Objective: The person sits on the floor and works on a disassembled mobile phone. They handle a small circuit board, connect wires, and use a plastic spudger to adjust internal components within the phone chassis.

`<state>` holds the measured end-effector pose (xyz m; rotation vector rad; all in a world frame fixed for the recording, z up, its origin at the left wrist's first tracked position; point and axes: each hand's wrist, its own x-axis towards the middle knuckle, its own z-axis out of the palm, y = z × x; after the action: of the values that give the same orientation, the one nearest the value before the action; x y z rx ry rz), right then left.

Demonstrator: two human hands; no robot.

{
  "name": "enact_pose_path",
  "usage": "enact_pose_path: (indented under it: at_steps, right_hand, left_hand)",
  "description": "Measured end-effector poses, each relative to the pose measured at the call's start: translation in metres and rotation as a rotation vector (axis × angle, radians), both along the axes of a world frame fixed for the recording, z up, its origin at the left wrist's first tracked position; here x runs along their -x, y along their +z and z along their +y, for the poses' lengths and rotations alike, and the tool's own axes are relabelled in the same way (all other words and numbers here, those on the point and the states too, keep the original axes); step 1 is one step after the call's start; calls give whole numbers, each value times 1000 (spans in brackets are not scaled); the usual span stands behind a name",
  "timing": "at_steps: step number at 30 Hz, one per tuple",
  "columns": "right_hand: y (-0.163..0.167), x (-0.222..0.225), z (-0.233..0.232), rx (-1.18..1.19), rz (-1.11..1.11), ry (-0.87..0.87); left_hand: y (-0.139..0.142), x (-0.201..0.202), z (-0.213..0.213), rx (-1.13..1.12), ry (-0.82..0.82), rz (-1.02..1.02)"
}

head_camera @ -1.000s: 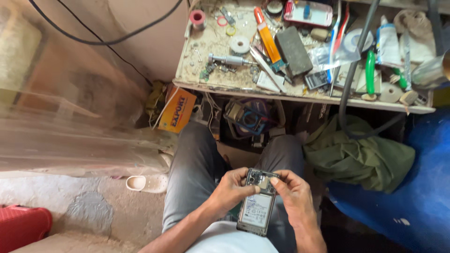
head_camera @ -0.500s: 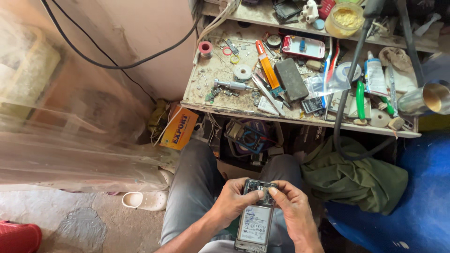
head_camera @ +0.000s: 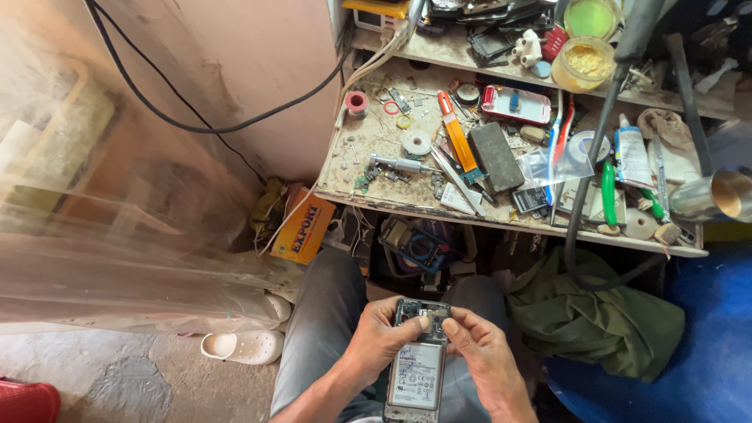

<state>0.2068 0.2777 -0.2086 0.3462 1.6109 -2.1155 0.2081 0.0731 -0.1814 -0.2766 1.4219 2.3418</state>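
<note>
I am gripping the opened phone (head_camera: pixel 418 364) over my lap, my left hand (head_camera: pixel 378 341) curled around its left edge. My right hand (head_camera: pixel 479 352) is pinching at the exposed board near the top. It is looking light, rigid and fragile, so I am judging the side edges the safest hold.

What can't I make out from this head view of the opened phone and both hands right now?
- Top end of the opened phone: head view, partly covered by fingertips of left hand and right hand.
- Any small part pinched between the fingers: too small to tell.
- Phone's lower end: cut off by the bottom edge.
- Small parts on the workbench: too small to identify.
</note>
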Motion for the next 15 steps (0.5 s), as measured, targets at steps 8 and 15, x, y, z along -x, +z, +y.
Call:
enact_pose_path:
  at_steps: [8,15]
  right_hand:
    - [-13,3,17,-61,58,-180]
    - [0,11,37,-216,200,-332]
  left_hand:
    - [-5,8,-16,-28,77,27]
    - [-2,18,-33,-59,127,31]
